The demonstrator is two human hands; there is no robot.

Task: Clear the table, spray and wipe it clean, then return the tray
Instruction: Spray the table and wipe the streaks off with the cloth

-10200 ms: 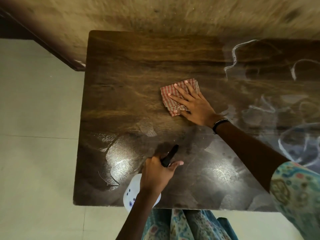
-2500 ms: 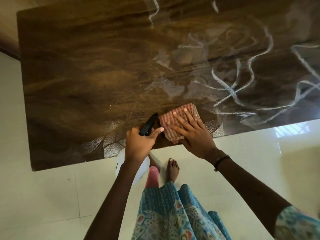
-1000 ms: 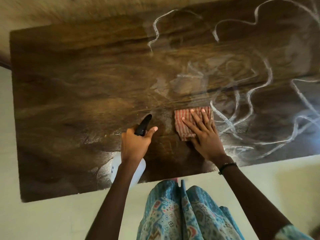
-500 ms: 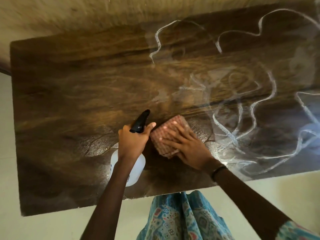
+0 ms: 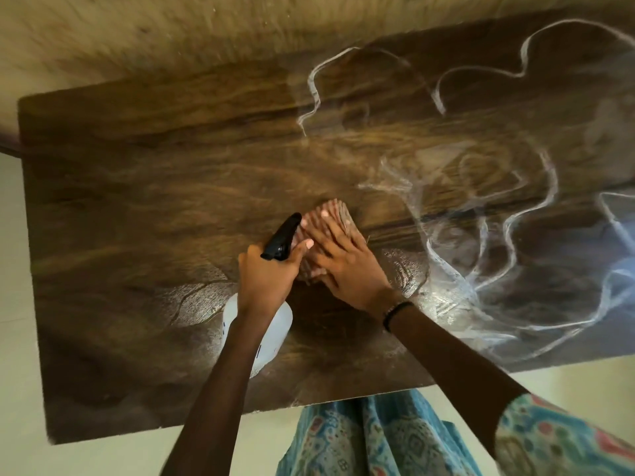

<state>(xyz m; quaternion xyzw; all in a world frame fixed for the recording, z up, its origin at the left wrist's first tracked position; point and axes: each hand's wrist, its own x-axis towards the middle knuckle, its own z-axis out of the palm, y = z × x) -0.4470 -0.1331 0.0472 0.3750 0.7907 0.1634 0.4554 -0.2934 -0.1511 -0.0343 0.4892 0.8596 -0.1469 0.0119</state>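
1. The right hand (image 5: 347, 262) lies flat, fingers straight and spread, pressing the red-checked cloth (image 5: 335, 218) onto the dark wooden table (image 5: 137, 201); the cloth and fingertips are blurred.
2. The left hand (image 5: 266, 276) has its fingers curled round the neck of the white spray bottle (image 5: 271, 333); the black nozzle (image 5: 283, 237) points away from the person, just beside the cloth.
3. The bottle's body hangs below the left wrist, over the near part of the table.
4. White wet streaks (image 5: 515, 235) loop across the right half of the table, well apart from the left edge.
5. A black wristband (image 5: 395, 312) circles the right wrist; a blue patterned garment (image 5: 378, 441) shows below the table's near edge.
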